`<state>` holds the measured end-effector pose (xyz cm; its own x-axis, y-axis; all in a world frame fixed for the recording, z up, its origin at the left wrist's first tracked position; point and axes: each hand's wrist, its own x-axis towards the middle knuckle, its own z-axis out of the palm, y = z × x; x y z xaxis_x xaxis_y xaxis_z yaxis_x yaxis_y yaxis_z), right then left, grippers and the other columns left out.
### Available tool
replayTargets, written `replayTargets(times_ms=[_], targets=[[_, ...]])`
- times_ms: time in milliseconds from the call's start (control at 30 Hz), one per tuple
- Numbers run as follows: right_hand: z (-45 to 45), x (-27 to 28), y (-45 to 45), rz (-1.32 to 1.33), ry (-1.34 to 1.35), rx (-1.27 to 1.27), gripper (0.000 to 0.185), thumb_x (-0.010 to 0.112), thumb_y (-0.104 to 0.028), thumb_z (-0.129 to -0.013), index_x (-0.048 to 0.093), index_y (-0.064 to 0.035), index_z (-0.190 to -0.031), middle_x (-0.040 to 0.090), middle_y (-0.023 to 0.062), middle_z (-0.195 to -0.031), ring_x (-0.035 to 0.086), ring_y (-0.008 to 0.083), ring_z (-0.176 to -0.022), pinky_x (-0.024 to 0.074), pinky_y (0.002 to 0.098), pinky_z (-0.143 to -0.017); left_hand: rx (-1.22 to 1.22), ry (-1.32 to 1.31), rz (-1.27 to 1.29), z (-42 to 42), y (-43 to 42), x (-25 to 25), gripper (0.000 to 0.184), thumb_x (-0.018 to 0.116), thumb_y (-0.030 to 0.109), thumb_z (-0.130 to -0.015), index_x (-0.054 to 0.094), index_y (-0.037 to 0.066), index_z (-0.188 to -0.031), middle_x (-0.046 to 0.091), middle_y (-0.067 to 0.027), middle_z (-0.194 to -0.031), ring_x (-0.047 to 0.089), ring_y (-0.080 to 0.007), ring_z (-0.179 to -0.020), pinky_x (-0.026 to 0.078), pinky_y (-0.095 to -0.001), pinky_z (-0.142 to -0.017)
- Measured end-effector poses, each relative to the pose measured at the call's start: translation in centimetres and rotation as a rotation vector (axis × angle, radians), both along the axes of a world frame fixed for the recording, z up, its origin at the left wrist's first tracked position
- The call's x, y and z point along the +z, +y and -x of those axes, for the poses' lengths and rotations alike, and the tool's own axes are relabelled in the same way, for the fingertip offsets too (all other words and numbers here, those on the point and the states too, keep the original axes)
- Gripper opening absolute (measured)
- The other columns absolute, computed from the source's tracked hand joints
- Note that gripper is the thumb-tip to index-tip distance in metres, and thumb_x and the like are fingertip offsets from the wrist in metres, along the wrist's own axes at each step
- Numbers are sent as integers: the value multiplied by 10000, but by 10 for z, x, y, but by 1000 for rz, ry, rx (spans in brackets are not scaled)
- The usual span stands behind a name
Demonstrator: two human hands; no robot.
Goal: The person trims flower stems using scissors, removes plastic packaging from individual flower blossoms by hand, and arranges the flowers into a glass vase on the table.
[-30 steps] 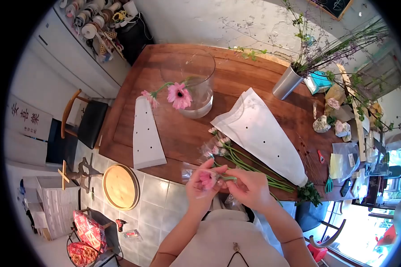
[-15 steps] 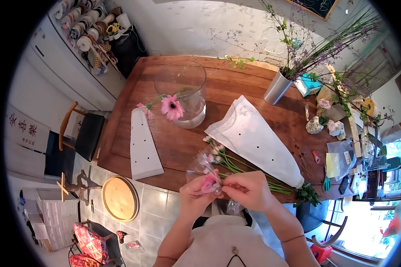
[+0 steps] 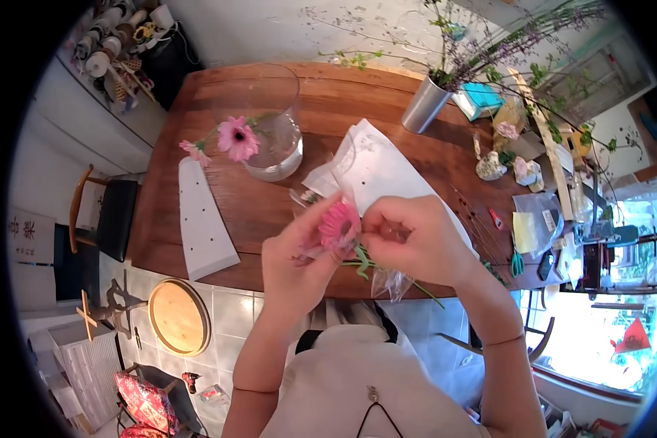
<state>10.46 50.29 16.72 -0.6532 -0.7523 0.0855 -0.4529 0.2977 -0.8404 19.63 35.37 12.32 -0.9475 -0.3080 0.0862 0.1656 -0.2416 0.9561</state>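
A pink gerbera [image 3: 339, 225] with clear plastic around it is held in my left hand [image 3: 297, 255], its fingers closed round the bloom's underside. My right hand [image 3: 416, 237] is pinched at the bloom's right edge; what its fingertips grip is too small to name. Crumpled clear plastic [image 3: 391, 284] hangs below the hands at the table edge. Behind them lies a white paper sleeve [image 3: 387, 164] with small holes. A flat white paper strip [image 3: 203, 219] is at the left. Two pink gerberas [image 3: 238, 139] lean from a wide glass vase [image 3: 274, 157] holding water.
A metal vase [image 3: 425, 106] of tall branches stands at the back right of the wooden table [image 3: 153, 219]. Green scissors [image 3: 517, 263], a red-handled tool [image 3: 496, 219] and plastic bags [image 3: 539, 212] lie to the right. A black chair [image 3: 117, 219] stands left of the table.
Both hands have risen with the gerbera and now cover part of the paper sleeve and the bunch of stems. The view has shifted, moving the table leftward and up.
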Motion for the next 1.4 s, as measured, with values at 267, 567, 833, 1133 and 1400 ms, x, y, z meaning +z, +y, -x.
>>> replayTargets(times_ms=[267,567,833,1133,1400], targets=[[2,6,9,62,-56,-47,74,617,-31,-694,544,-24,-682,440,5,-486,388,55,-437,300,228,-417,46,138,403,13,5,6,457,617,-8,-812,475,17,-1246,651,-106,-970,623,-124,-892,510,-254,-734],[19,26,35,219,15,-285,72,563,17,-694,514,-20,-657,483,-32,-603,411,0,-533,289,169,-457,2,130,14,17,-6,-9,326,524,-68,-840,423,-19,-1145,626,-96,-860,636,-190,-832,502,-294,-786],[40,11,27,965,-617,-323,74,505,-38,-744,439,-44,-712,426,20,-578,354,85,-455,279,214,-413,16,90,-574,66,39,-69,144,525,-24,-857,500,11,-994,592,-72,-881,620,-190,-868,465,-282,-841],[45,24,57,1357,-454,-144,97,522,-22,-721,439,-46,-676,571,150,-785,337,94,-397,268,232,-376,65,-43,-566,68,51,-54,173,481,-15,-851,424,88,-979,545,-70,-790,378,-74,-418,283,-181,-347],[-11,12,81,826,-333,-253,109,610,-87,-726,509,-48,-711,493,53,-539,375,112,-384,253,257,-375,33,415,-440,21,36,-11,156,491,-35,-877,406,56,-971,528,-133,-864,405,-61,-495,368,-176,-421]])
